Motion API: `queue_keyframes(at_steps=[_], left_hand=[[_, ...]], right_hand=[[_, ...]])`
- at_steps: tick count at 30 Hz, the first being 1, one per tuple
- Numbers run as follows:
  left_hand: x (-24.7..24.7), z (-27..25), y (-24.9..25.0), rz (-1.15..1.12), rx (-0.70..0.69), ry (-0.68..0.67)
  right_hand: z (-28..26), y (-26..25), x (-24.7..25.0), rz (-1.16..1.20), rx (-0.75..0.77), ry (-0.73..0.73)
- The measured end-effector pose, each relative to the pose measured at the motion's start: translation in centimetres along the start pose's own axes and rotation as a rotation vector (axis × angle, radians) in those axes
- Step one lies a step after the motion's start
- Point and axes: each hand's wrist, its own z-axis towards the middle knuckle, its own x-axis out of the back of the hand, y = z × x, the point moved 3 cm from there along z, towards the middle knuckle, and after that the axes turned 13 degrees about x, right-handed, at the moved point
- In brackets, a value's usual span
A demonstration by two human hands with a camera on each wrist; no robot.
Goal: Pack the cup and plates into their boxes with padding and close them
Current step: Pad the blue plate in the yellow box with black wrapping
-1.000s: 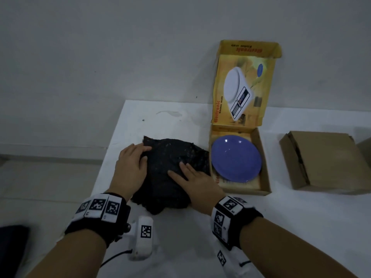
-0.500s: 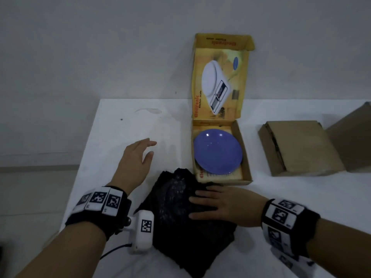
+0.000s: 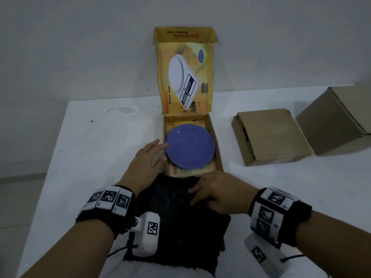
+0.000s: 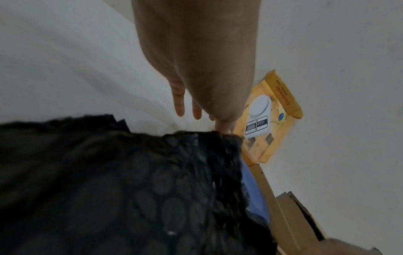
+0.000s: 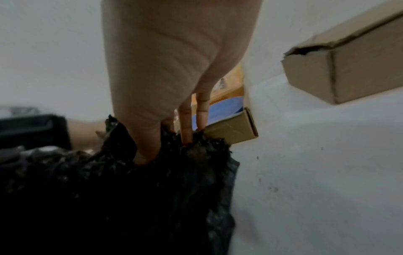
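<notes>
Left hand point(image 3: 145, 161), fingers straight and holding nothing, reaches ahead along the yellow box point(image 3: 217, 149), its fingertips point(image 3: 163, 145) just at the plate's point(image 3: 190, 147) left rim. Right hand point(image 3: 219, 194) lies on the black padding point(image 3: 180, 223), fingers pressed into its far edge; from the right wrist they seem to bunch the sheet, though I cannot tell if they truly pinch it. Plate sits in the open box, lid standing behind it. Padding lies on the table point(image 3: 84, 149) between me and the box, its far edge touching the box's near wall. I judge the next move runs straight forward: padding over plate, right hand nearer the sheet, left nearer the plate. Two brown boxes point(image 3: 271, 135) stand well to the right.
</notes>
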Motion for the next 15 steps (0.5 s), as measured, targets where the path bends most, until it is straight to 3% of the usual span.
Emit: queue_keyframes(at_steps=[3,6,10,12,15], left_hand=[[-0.5,0.0,0.6,0.0,0.011,0.026],[-0.8,-0.1,0.9,0.024,-0.013,0.08],[-1.1,0.1,0.6,0.016,0.047,0.084],[-1.2,0.1,0.8,0.017,0.053,0.089],[-1.3,-0.1,1.3,0.033,0.054,0.134]], right_hand=[[-1.0,2.0,1.9,0.274,-0.288,0.379],[-2.0,3.7,3.7,0.309,-0.454,0.68],[-2.6,5.5,4.8,0.447,-0.577,0.965],[-2.5,5.9,5.1,0.313,-0.595,0.904],[-2.1,5.0,4.3,-0.001,-0.589,0.377]])
